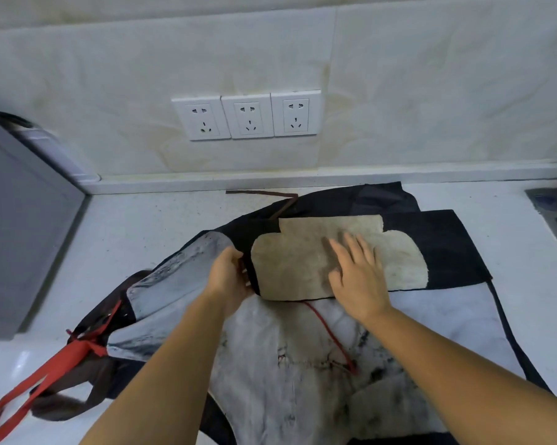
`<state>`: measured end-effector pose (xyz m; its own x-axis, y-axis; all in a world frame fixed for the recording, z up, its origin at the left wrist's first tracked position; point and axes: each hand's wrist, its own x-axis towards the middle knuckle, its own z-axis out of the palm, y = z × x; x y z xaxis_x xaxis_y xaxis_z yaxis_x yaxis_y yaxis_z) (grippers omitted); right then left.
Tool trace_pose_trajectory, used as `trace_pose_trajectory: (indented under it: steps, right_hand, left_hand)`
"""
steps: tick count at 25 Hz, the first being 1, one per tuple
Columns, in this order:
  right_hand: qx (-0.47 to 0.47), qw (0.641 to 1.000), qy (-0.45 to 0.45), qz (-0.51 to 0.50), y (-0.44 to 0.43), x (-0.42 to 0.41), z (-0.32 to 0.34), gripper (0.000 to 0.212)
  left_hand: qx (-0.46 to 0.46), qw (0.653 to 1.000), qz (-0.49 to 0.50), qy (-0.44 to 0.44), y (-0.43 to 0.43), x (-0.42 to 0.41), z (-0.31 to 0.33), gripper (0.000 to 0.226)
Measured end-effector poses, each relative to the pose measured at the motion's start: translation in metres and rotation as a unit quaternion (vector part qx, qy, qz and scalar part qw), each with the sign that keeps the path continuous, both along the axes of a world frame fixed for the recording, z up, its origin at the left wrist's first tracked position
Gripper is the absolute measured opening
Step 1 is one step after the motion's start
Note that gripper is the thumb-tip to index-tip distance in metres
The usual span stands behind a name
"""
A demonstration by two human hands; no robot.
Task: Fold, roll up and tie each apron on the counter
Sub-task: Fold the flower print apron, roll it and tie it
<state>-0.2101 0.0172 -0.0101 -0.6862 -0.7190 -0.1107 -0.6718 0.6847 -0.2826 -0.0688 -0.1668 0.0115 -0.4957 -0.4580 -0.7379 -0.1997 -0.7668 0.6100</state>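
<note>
A dark navy apron with a pale grey inner side lies spread over the white counter. A beige fleecy patch faces up on its folded upper part. My left hand grips the dark edge of the fold just left of the patch. My right hand lies flat on the patch with fingers straight, pressing it down. A thin red cord runs across the grey inner side below the patch. Red straps trail off the apron's left end toward the counter's front edge.
A grey appliance stands against the left edge of the counter. Three wall sockets sit in the tiled backsplash. A sink rim shows at the far right. A brown strap lies behind the apron.
</note>
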Motion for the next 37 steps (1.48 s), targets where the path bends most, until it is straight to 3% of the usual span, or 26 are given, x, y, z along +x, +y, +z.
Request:
trace_pose_trajectory:
  steps: [4,8,11,14,18,20,21,23,25,26,28,30,33,37]
  right_hand:
    - [0.087,0.995,-0.021,0.04,0.008,0.01,-0.008,0.063]
    - [0.154,0.983,-0.097,0.02,0.001,0.012,-0.014,0.058]
    - [0.163,0.98,-0.114,0.01,-0.005,0.008,-0.015,0.056]
    - [0.162,0.98,-0.115,0.001,-0.007,0.009,-0.016,0.055]
    - [0.151,0.983,-0.106,-0.013,-0.008,0.017,-0.022,0.055]
    - [0.148,0.984,-0.097,-0.016,-0.009,0.017,-0.025,0.055]
    - [0.147,0.985,-0.092,-0.016,-0.009,0.018,-0.027,0.055]
    - [0.142,0.987,-0.076,-0.018,-0.008,0.021,-0.033,0.055]
    - [0.128,0.99,-0.048,-0.027,-0.006,0.026,-0.042,0.055]
    - [0.116,0.992,-0.028,-0.033,-0.005,0.029,-0.047,0.055]
    - [0.091,0.995,0.016,-0.044,-0.003,0.033,-0.055,0.055]
    - [0.072,0.995,0.044,-0.049,-0.001,0.035,-0.061,0.054]
    - [0.058,0.996,0.049,-0.045,0.0,0.034,-0.062,0.055]
    - [0.034,0.997,0.062,-0.039,0.0,0.034,-0.068,0.055]
  left_hand:
    - [-0.027,0.995,-0.091,-0.019,0.0,0.006,0.001,0.031]
    - [-0.114,0.956,-0.25,-0.103,-0.007,0.015,0.013,0.035]
    - [-0.251,0.872,-0.372,-0.194,-0.024,0.027,0.027,0.052]
    - [-0.363,0.774,-0.446,-0.264,-0.052,0.047,0.039,0.047]
    - [-0.537,0.623,-0.351,-0.447,-0.075,0.067,0.038,0.014]
    - [-0.575,0.598,-0.257,-0.496,-0.067,0.062,0.033,0.027]
    - [-0.618,0.591,-0.194,-0.481,-0.059,0.058,0.028,0.038]
    - [-0.758,0.555,-0.097,-0.329,-0.033,0.044,0.018,0.048]
    - [-0.821,0.515,-0.147,-0.196,-0.004,0.026,0.002,0.041]
    - [-0.808,0.519,-0.21,-0.184,0.007,0.018,-0.008,0.039]
    - [-0.738,0.537,-0.326,-0.247,0.011,0.009,-0.034,0.049]
    - [-0.699,0.532,-0.369,-0.303,-0.004,0.007,-0.064,0.062]
    - [-0.694,0.535,-0.37,-0.309,-0.021,0.007,-0.087,0.071]
    - [-0.728,0.54,-0.305,-0.292,-0.023,0.007,-0.096,0.061]
